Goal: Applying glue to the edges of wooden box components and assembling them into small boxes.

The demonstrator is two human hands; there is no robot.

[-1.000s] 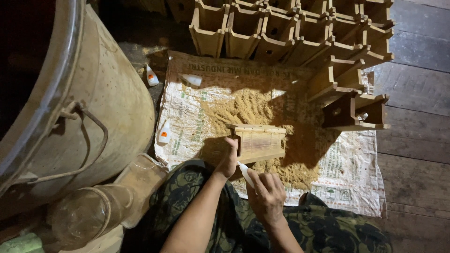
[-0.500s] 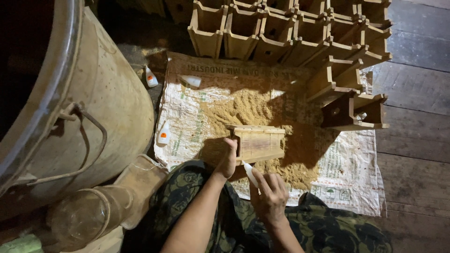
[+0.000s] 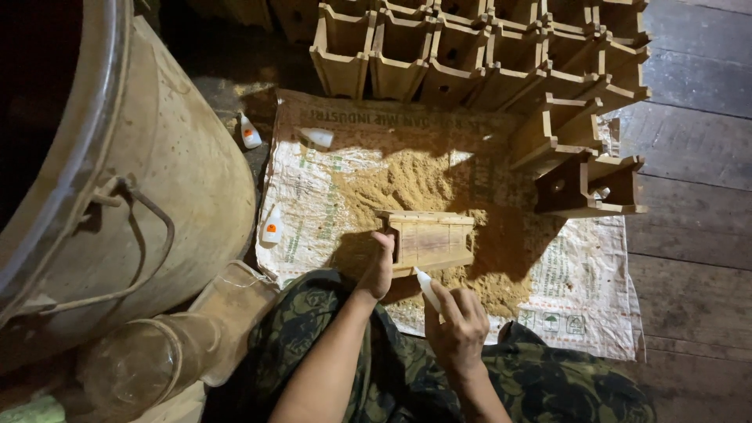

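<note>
Gluing a small wooden box over a sawdust-covered sack

The left hand is gripping the wooden box by its near end on the sawdust, while the right hand is closing its fingers around a small white glue bottle, nozzle touching the box. Stacked wooden boxes are crowding the sack beyond; a large metal drum is standing left.

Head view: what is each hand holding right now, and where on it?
Left hand grips the small wooden box by its left end. Right hand holds a small white bottle around its body, nozzle toward the box.
</note>
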